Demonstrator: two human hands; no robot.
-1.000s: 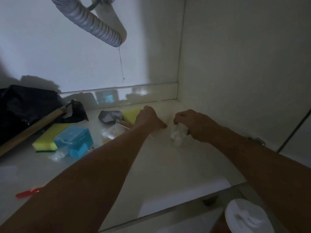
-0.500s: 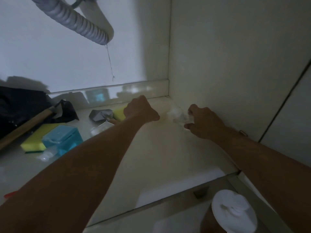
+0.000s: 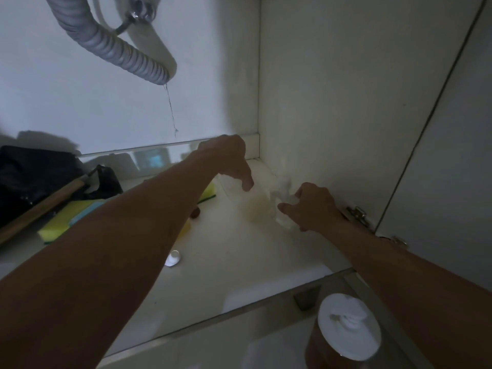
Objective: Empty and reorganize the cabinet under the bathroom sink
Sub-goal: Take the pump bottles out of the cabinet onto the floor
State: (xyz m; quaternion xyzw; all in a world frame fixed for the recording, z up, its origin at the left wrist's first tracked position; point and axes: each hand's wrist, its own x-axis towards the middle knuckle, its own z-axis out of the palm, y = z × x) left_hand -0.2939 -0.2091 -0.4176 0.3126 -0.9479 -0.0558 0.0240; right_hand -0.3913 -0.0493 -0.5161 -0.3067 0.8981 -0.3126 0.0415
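Where the view begins, nearest the camera, a brown jar with a white lid (image 3: pixel 348 327) stands below the cabinet's front edge, outside the cabinet and under the right forearm. Just beyond it runs the front lip of the cabinet floor (image 3: pixel 239 262), pale and dimly lit. A small clear cap-like object (image 3: pixel 173 258) lies on that floor beside the left forearm; what it is cannot be told.

Further in, the right hand (image 3: pixel 311 206) sits close to the right side wall, fingers curled round a crumpled white piece, blurred, possibly tissue or thin plastic (image 3: pixel 283 206). A metal door hinge (image 3: pixel 358 215) is fixed on the wall just behind this wrist. The left hand (image 3: pixel 226 161) is raised over the back right corner, knuckles up, fingers bent downward, index finger pointing at a translucent, yellowish container (image 3: pixel 257 206) that stands between the two hands. Whether the left fingers grip its rim cannot be told: motion blur.

On the left of the floor: a yellow sponge (image 3: pixel 57 226) lying flat, a second yellow sponge (image 3: pixel 209 193) partly hidden behind the left forearm, a wooden handle (image 3: pixel 40 206) running diagonally, a black bag (image 3: pixel 32 171) against the back.

Farthest: grey corrugated drain hose (image 3: pixel 111 46) curving down from above, a thin thread hanging from its low bend, white back wall behind.
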